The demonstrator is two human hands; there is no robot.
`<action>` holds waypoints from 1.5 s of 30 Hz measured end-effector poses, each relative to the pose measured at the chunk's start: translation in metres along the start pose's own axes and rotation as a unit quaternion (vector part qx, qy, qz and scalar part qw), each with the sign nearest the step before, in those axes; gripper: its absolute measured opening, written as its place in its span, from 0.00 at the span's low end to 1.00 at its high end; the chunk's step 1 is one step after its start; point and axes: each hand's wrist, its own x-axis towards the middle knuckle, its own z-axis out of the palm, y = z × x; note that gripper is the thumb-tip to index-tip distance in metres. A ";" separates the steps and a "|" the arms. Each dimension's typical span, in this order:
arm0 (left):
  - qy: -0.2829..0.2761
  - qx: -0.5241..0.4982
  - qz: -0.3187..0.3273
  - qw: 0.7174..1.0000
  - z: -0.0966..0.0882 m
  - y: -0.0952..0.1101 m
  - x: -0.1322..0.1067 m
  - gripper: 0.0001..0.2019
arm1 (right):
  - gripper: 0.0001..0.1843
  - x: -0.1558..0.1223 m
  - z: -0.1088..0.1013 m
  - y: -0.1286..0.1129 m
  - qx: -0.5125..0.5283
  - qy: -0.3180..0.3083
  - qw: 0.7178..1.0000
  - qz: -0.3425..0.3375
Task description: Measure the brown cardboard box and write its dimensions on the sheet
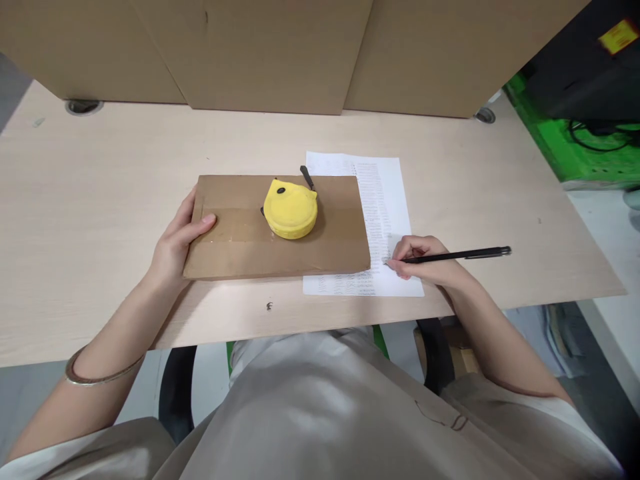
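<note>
My left hand [177, 233] grips the left end of a flat brown cardboard box [225, 250], thumb on top and the other fingers partly hidden. On the box sits a round yellow animal-shaped pouch [291, 212] with a black eye and a dark strap tab. The box covers the left part of a printed white sheet of paper [390, 200]. Between the fingers of my right hand [425, 260] is a slim black pen [470, 254], its rear end pointing right. The writing end is close to the paper; whether it touches is hard to make out.
Large cardboard panels [270, 53] stand along the back of the pale wooden desk [90, 233]. Two round cable holes are near its back corners. A small dark mark [270, 306] lies near the front edge. At the right are a green surface [590, 150] and black cables.
</note>
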 end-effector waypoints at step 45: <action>-0.006 0.027 0.012 1.000 0.001 0.003 -0.005 0.35 | 0.26 -0.005 0.003 -0.008 -0.002 0.029 1.000 0.004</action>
